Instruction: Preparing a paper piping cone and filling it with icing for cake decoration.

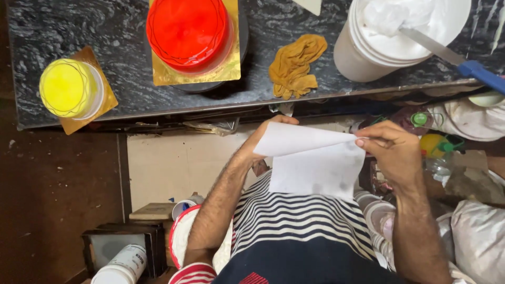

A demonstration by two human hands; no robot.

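Both my hands hold a white sheet of paper [315,163] in front of my striped shirt, below the counter edge. My left hand [265,131] is mostly hidden behind the sheet's left side, and the top part of the sheet is folded over. My right hand [392,147] pinches the folded upper right corner between thumb and fingers. On the dark marble counter [121,37] stand a red glazed cake [189,31] on a gold board and a smaller yellow cake [68,87] on another gold board.
A white bucket of cream [389,42] with a blue-handled palette knife [463,63] stands at the counter's right. A mustard cloth [294,63] lies beside it. Under the counter are bottles [436,147], bags, a white tub [121,265] and boxes on the floor.
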